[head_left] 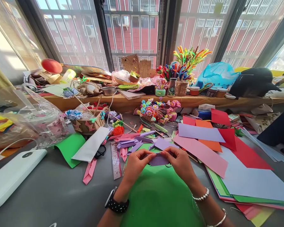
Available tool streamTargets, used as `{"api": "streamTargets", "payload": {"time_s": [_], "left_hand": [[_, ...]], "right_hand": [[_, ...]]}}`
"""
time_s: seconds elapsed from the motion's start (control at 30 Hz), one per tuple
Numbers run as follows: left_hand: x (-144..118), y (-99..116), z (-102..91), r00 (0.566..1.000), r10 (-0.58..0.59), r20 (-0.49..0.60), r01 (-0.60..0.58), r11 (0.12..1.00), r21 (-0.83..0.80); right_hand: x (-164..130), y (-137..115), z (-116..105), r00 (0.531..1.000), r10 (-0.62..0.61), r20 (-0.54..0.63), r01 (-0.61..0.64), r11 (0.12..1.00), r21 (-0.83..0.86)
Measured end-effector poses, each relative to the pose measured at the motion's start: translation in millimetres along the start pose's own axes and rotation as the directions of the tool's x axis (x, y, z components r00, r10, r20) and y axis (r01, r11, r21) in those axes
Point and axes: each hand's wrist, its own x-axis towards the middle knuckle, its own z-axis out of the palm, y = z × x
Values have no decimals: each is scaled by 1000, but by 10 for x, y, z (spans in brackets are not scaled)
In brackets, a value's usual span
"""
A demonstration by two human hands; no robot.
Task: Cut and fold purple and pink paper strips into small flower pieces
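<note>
Between both hands is a small piece of purple paper (159, 160), held above a green mat (163, 192). My left hand (137, 162) pinches its left end between thumb and fingers. On the other end, my right hand (179, 161) has the same kind of pinch. Just beyond the fingers lie a flat purple paper sheet (164, 144) and a heap of folded purple paper strips (130, 143). Pink folded paper (90, 171) rests to the left, near a clear ruler (115, 160).
Stacked coloured paper (257, 181) spreads across the right side. At left are a white power bank (16, 176), green paper (72, 149) and a white paper strip (91, 144). Crochet flowers (153, 108) and a basket (88, 122) stand behind. A cluttered ledge (130, 102) runs below the windows.
</note>
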Motion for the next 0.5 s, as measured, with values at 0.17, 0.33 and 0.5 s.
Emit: {"api": "streamTargets", "payload": {"time_s": [0.17,0.33,0.5], "left_hand": [[6,3,-5,998,-52,-20,51,998,-48],[-5,23,-19,1000,-3,8,3,1000,20],[-9,27,-9,994,58,91,-70,990,126]], "right_hand": [[-4,2,-7,998,67,22,-69,990,127],[-8,9,-10,995,79,53,-87,983,162],[-2,16,-10,998,3,64,-8,996,86]]}}
